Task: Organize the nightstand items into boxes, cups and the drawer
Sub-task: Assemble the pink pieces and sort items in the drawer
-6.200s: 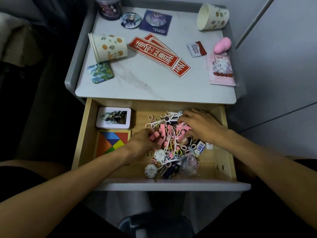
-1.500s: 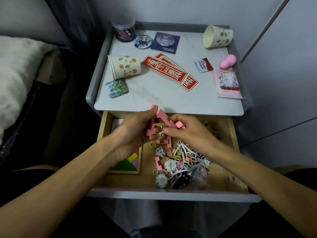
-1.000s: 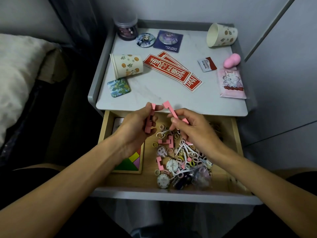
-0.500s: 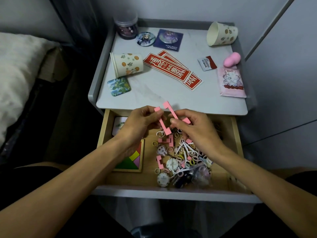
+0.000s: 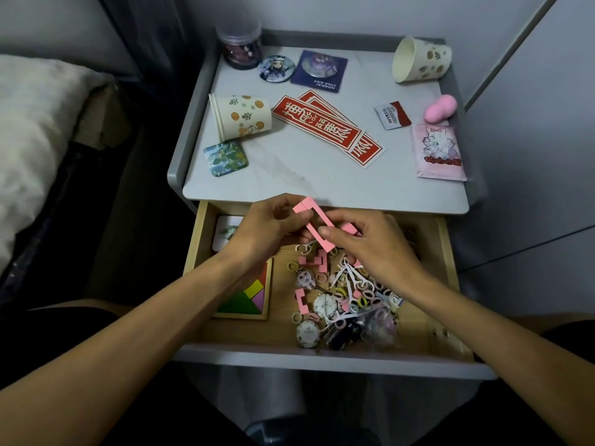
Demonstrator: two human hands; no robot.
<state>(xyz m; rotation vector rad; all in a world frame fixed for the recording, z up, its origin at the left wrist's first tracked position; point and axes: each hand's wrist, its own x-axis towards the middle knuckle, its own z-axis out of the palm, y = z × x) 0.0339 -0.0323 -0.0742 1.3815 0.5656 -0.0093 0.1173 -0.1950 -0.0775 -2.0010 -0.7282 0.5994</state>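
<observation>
Both hands worked the pink pieces [image 5: 317, 225] above the open drawer [image 5: 446, 252]: left hand [image 5: 267, 226] and right hand [image 5: 370, 243] each pinched them. Little done, I judged: loose pile [image 5: 347, 294] unsorted in drawer, near cup [image 5: 241, 115] and far cup [image 5: 421, 59] lay on their sides, red cards [image 5: 325, 127] uncollected on top.

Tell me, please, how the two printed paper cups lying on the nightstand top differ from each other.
The cream paper cup with bright orange fruit and green sprigs lies near the left edge; the cream paper cup with paler tan spots lies in the back right corner. The orange-print cup shows only its outer wall, while the tan-spot cup shows its inside. Both lie on their sides, mouths pointing left.
</observation>
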